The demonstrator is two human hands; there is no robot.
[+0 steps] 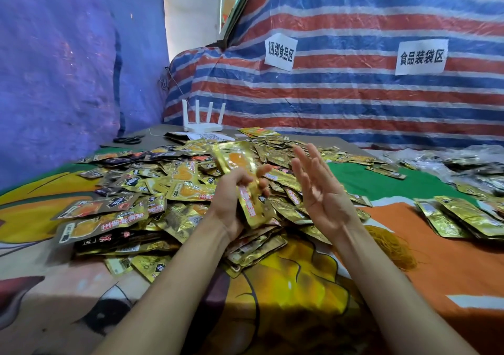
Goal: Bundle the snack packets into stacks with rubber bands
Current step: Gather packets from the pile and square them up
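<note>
The left hand [234, 196] holds a few shiny gold snack packets [242, 174] with orange pictures, standing up. The right hand [319, 188] is flat and empty, just beside them.

Both bare forearms reached forward from the lower edge of the view and converged toward the wrists. The left hand [231, 193] was curled round a small stack of packets [240, 161], its fingers [264, 169] wrapped over the stack's edge. The right hand [320, 191] stood just beside it without touching, palm turned toward the left, fingers straight and slightly spread, holding nothing.
</note>
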